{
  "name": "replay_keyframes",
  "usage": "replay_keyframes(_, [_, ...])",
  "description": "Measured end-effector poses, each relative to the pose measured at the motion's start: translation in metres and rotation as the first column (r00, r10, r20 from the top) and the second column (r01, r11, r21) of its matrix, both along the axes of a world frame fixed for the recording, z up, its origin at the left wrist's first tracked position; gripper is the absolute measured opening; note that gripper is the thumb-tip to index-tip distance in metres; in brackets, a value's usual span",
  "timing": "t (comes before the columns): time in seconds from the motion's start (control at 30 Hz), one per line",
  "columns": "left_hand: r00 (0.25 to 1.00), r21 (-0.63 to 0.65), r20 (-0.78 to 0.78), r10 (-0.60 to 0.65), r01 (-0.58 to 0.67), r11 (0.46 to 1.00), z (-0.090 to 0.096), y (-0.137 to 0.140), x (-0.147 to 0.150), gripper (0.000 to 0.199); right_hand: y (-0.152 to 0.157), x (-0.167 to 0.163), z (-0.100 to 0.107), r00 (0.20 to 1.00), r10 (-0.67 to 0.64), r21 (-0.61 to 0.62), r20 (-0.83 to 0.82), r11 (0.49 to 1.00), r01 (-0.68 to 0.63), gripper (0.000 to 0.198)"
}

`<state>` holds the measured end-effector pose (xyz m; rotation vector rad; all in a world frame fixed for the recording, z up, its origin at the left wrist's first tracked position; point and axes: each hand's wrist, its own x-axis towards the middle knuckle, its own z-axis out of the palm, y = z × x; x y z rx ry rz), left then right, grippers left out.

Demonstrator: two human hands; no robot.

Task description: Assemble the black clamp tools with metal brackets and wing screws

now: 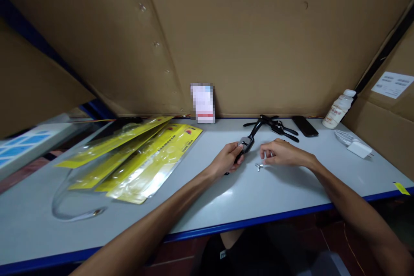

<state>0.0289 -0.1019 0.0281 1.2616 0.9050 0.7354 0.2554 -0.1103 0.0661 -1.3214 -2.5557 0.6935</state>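
My left hand (231,158) is closed around one handle of a black spokeshave (256,129), which slants up and away above the table. Its grey blade plate (246,141) faces up by my thumb. My right hand (281,153) hovers just to the right, fingers loosely curled and a little apart, with nothing visible in them. Right below its fingertips lie small silver screw-like parts (258,167); whether the fingers touch them I cannot tell. Behind, more black spokeshaves (280,128) lie in a loose pile, partly overlapping the far end of the held one.
Yellow-backed clear packages (152,159) fan out on the left, beside a pale cable (77,215). A pixelated upright card or screen (203,103) leans on the cardboard wall (246,43). A dark phone (305,126), white bottle (339,110) and charger (359,148) stand right.
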Motion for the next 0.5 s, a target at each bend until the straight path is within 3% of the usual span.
replay_keyframes(0.13, [1.0,-0.019,0.005,-0.006,0.006,1.0,-0.002,0.002,-0.001,0.03,-0.003,0.007,0.014,0.994,-0.058,0.016,0.097,0.998,0.057,0.004])
replay_keyframes(0.2, [1.0,-0.03,0.014,0.002,-0.001,1.0,-0.004,0.003,-0.002,0.031,0.002,0.018,0.021,0.982,-0.174,0.098,0.073,0.981,0.167,0.006])
replay_keyframes(0.3, [1.0,-0.045,0.008,0.004,-0.004,0.999,-0.004,0.003,-0.003,0.029,0.014,0.042,0.024,0.896,-0.438,0.299,0.065,0.866,0.402,0.015])
replay_keyframes(0.37, [1.0,-0.048,-0.005,0.003,-0.003,0.999,-0.003,0.002,-0.003,0.028,0.022,0.057,0.02,0.837,-0.528,0.349,0.147,0.819,0.455,0.013])
replay_keyframes(0.5, [0.999,-0.048,-0.035,0.012,-0.014,0.999,0.001,-0.001,-0.002,0.026,0.031,0.072,0.004,0.812,-0.505,0.264,0.293,0.859,0.439,0.014])
